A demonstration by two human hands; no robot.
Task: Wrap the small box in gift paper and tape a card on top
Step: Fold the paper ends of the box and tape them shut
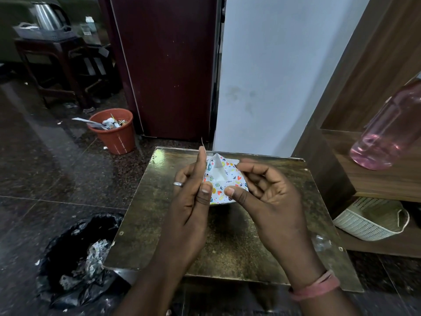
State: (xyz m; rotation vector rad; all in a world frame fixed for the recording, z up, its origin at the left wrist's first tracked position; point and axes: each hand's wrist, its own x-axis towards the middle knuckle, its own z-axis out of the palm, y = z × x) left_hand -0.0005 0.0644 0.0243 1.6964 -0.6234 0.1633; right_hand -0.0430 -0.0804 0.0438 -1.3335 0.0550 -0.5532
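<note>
Below, mottled tabletop [227, 247], dark floor [45, 156].

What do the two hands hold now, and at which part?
Left hand pinches a thin strip, seemingly tape, near its lower end. Right hand seems to grip nothing, hovering over the wrapped box.

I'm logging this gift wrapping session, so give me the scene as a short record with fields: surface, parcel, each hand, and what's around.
surface: small table with a dark gold mottled top
parcel: box in patterned gift paper, end flap folded to a point, resting on the table
left hand: raised in front of the parcel, thumb and forefinger pinched together, ring on one finger
right hand: fingers curled at the parcel's right edge
card: not seen
around: orange bin, black bag, pink bottle, white basket
</note>
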